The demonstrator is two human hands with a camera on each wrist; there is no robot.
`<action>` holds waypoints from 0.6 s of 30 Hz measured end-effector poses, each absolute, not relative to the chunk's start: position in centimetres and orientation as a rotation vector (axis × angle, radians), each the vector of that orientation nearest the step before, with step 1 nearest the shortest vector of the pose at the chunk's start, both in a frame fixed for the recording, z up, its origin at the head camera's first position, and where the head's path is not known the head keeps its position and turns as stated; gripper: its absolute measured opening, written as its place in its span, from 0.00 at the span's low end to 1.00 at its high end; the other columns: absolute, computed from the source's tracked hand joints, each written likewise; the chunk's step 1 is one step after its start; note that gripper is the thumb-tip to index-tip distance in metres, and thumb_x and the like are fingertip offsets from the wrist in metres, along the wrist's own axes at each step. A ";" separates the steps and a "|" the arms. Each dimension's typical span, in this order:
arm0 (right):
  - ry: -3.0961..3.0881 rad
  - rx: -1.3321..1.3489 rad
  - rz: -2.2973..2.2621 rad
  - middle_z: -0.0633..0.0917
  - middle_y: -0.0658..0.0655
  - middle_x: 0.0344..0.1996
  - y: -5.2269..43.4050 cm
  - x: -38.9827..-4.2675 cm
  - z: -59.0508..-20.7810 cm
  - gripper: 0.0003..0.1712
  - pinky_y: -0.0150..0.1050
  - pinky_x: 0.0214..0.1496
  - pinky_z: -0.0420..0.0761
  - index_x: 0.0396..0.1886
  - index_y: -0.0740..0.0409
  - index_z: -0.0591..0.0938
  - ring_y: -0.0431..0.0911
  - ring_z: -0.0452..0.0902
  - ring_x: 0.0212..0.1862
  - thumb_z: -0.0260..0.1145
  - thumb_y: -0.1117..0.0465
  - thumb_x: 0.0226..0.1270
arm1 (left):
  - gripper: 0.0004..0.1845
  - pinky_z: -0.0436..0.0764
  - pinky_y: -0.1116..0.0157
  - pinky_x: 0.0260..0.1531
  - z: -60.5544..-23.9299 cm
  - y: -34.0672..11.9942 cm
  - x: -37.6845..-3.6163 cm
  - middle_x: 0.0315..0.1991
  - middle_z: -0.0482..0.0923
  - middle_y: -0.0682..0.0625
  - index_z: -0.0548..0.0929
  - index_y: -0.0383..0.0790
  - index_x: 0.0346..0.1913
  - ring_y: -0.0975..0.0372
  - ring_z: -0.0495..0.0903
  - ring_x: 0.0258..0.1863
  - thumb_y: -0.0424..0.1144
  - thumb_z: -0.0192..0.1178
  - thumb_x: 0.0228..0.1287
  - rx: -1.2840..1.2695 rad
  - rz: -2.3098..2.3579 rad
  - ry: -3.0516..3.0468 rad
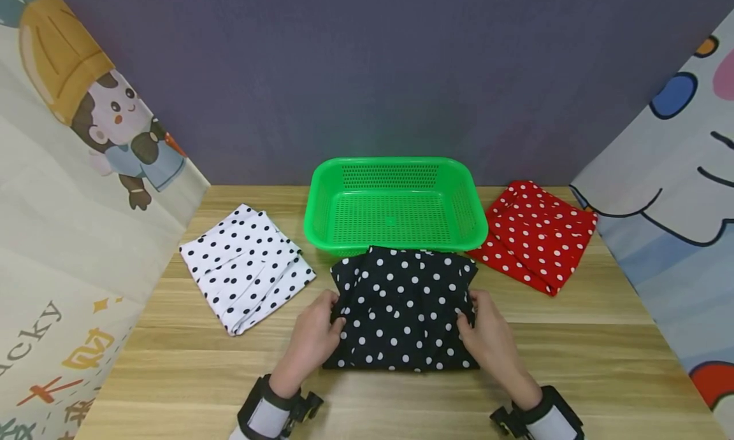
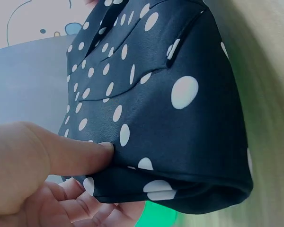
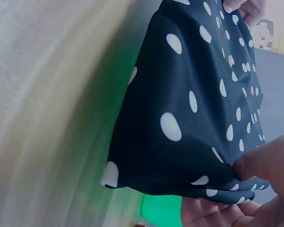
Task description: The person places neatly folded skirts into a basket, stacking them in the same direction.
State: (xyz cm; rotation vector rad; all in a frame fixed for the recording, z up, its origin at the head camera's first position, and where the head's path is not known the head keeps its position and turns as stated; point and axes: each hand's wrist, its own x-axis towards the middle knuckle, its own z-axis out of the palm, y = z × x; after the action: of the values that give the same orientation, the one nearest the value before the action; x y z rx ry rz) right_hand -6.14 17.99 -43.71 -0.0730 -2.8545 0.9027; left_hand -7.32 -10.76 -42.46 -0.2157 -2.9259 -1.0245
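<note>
A folded black cloth with white polka dots is held up in front of the basket, one side edge in each hand. The left hand grips its left edge, with the thumb on top and the fingers underneath, as the left wrist view shows. On the opposite edge the right hand pinches the cloth the same way. Folded layers show along the side near the left thumb. The cloth's far edge overlaps the front rim of a green plastic basket in the head view.
To the left lies a folded white cloth with black dots. A folded red cloth with white dots lies at the right, against the basket's side. Behind the wooden table rises a dark wall, with printed sheets on both sides.
</note>
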 end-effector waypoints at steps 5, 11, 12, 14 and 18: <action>-2.805 -0.047 0.878 0.79 0.67 0.40 18.1 -6.4 -43.0 0.24 0.48 0.33 0.80 0.52 0.69 0.68 0.53 0.75 0.34 0.64 0.68 0.55 | 0.16 0.77 0.62 0.31 -41.7 -10.6 -7.7 0.35 0.78 0.46 0.74 0.37 0.44 0.59 0.76 0.33 0.30 0.65 0.51 -0.225 -1.019 -2.904; -2.791 -0.046 0.874 0.79 0.67 0.39 18.2 -7.2 -42.2 0.25 0.40 0.26 0.76 0.53 0.68 0.67 0.51 0.72 0.29 0.63 0.67 0.57 | 0.17 0.78 0.59 0.32 -40.9 -10.5 -8.7 0.38 0.79 0.43 0.75 0.34 0.46 0.56 0.78 0.35 0.30 0.64 0.51 -0.251 -1.007 -2.849; -2.789 -0.043 0.871 0.79 0.66 0.38 18.3 -7.4 -42.0 0.25 0.38 0.25 0.74 0.53 0.68 0.67 0.50 0.71 0.27 0.63 0.67 0.57 | 0.17 0.78 0.60 0.32 -40.8 -10.5 -8.8 0.37 0.79 0.43 0.75 0.34 0.46 0.56 0.77 0.34 0.30 0.64 0.51 -0.255 -1.003 -2.838; -2.783 -0.030 0.875 0.80 0.66 0.37 18.3 -7.9 -41.6 0.25 0.35 0.22 0.72 0.54 0.68 0.66 0.48 0.69 0.24 0.63 0.67 0.57 | 0.17 0.77 0.61 0.31 -40.6 -10.5 -9.3 0.36 0.79 0.43 0.74 0.34 0.46 0.57 0.77 0.32 0.30 0.64 0.51 -0.266 -0.997 -2.819; -2.773 -0.007 0.877 0.79 0.66 0.37 18.3 -8.9 -41.0 0.25 0.34 0.20 0.69 0.53 0.67 0.65 0.47 0.68 0.22 0.63 0.66 0.58 | 0.17 0.77 0.61 0.30 -40.1 -10.4 -10.2 0.36 0.78 0.43 0.74 0.33 0.46 0.57 0.77 0.32 0.30 0.63 0.52 -0.265 -1.003 -2.802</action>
State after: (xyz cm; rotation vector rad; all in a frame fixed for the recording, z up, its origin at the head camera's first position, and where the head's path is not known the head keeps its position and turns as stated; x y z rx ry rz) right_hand -8.87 18.35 -41.05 -0.0068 -2.7731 0.8772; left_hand -10.23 -10.36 -40.10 -0.2653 -2.8017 -1.0033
